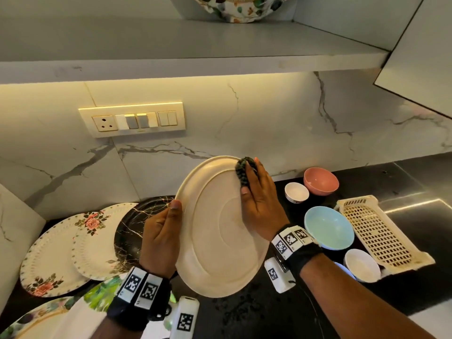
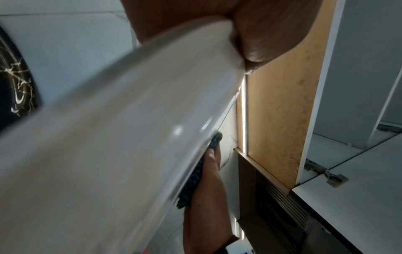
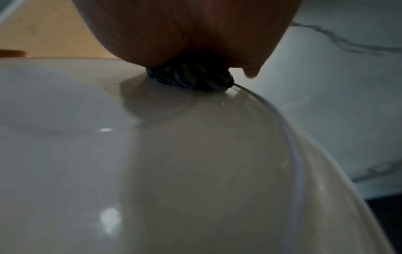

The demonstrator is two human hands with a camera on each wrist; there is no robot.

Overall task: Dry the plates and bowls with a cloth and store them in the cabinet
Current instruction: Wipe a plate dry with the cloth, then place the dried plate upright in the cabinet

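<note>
— Where's the plate (image 1: 215,231)?

— In the air above the tabletop (image 1: 256,314), tilted. My left hand (image 1: 160,237) grips its rim at nine o'clock, thumb over the edge, the other fingers behind and out of sight. My right hand (image 1: 260,204) presses the cloth (image 1: 245,171) onto the rim at about one o'clock, fingers closed on the wad.

— Any room around it?

— Tight on the sides. Floral plates (image 1: 61,253) and a black plate (image 1: 137,223) crowd eight to ten o'clock. At three o'clock stand a blue bowl (image 1: 329,227), a pink bowl (image 1: 321,181), two white bowls (image 1: 296,192), and a rack (image 1: 376,231) just beyond them. At six o'clock the tabletop is open. At twelve, the shelf (image 1: 195,42) carries one plate, cut off by the frame.

— What can't you make out?

— The right wrist view is dim: plate, cloth, my palm. The left wrist view blurs the plate. How far the cloth wraps behind the rim, I can't tell.
</note>
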